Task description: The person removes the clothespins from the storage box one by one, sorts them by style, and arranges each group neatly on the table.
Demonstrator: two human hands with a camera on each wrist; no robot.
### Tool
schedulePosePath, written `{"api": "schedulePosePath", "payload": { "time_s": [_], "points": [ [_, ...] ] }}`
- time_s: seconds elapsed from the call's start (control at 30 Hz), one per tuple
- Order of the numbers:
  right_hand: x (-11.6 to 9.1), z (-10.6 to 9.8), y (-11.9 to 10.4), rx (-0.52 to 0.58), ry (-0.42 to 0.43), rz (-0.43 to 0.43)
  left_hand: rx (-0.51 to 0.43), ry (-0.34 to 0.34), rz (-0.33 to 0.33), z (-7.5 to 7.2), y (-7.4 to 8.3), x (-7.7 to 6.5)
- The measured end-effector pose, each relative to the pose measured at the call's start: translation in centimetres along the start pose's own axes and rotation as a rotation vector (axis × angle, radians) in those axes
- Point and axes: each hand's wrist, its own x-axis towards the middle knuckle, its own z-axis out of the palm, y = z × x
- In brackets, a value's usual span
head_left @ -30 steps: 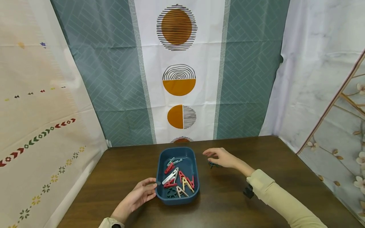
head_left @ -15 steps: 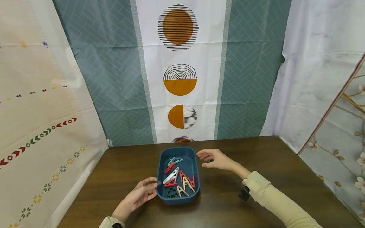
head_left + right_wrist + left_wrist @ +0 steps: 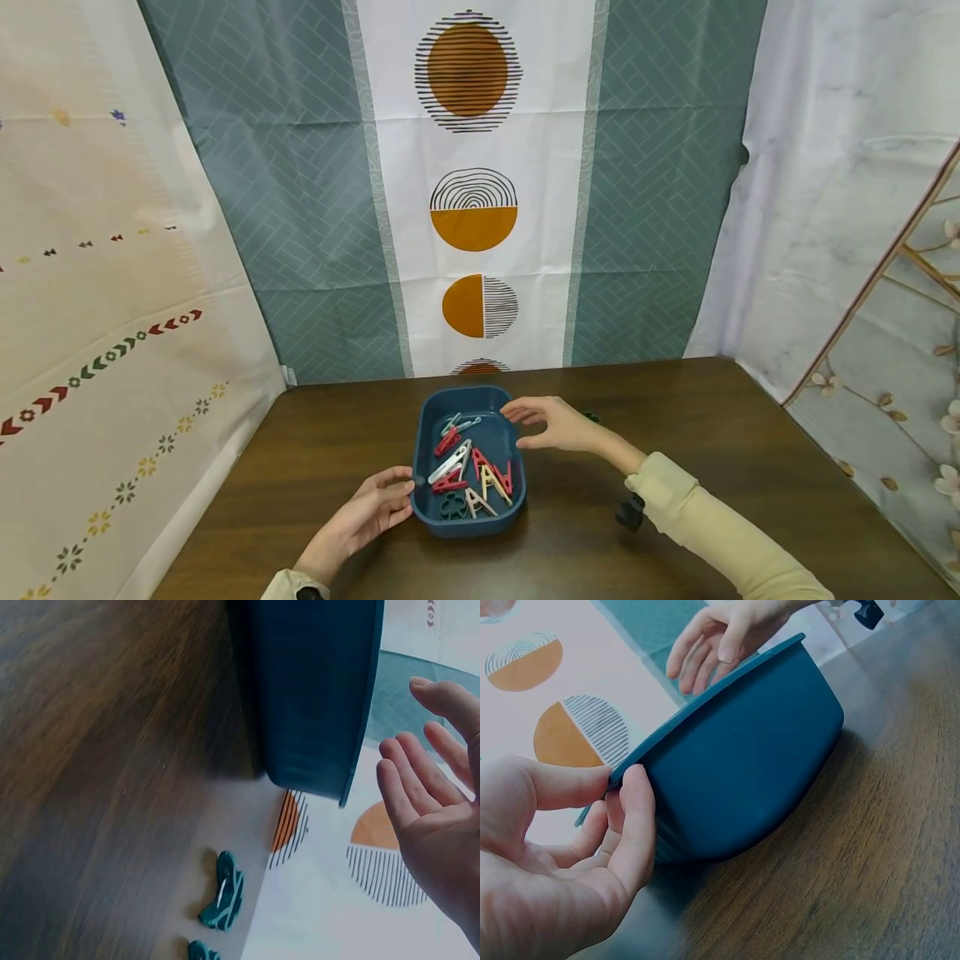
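Observation:
A dark blue plastic bin (image 3: 471, 528) stands on the table, holding a loose pile of clothespins: a white clothespin (image 3: 450, 463), red clothespins (image 3: 447, 482), pale yellow clothespins (image 3: 492, 485) and a dark green clip (image 3: 453, 506). My left hand (image 3: 367, 512) pinches the bin's left rim between thumb and fingers, plain in the left wrist view. Over the right rim hovers my right hand (image 3: 558, 427), its fingers loosely extended with nothing in them. In the right wrist view, that hand (image 3: 442, 780) shows an empty palm beside the bin (image 3: 319, 690).
Past the right hand, a green clip (image 3: 223, 892) lies on the brown wooden table (image 3: 337, 433), with another green piece (image 3: 202, 951) near it. Behind the table's back edge hangs a patterned curtain (image 3: 300, 208).
My right hand has moved left, from above the table near the green clip to the bin's right rim. The left hand and the bin have stayed in place.

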Motion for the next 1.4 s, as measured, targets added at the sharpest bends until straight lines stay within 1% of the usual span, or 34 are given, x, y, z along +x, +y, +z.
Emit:
{"api": "schedulePosePath", "payload": {
  "time_s": [0.33, 0.63, 0.83, 1.07, 1.4],
  "points": [
    [1.1, 1.1, -1.0, 0.020, -0.084, -0.035, -0.002, 0.004, 0.003, 0.1, 0.0, 0.0],
    [1.8, 2.2, -1.8, 0.000, -0.220, -0.027, 0.003, 0.010, 0.000, 0.0, -0.1, -0.1],
    [2.4, 2.9, -2.6, -0.013, -0.285, -0.035, 0.008, -0.001, 0.003, -0.1, 0.1, 0.0],
    [2.9, 4.0, -3.1, -0.006, -0.338, -0.046, 0.004, -0.008, 0.013, 0.0, 0.1, 0.0],
    [3.5, 5.5, -3.7, -0.029, -0.408, -0.037, 0.003, 0.009, -0.002, 0.1, 0.3, 0.0]
  ]
}}
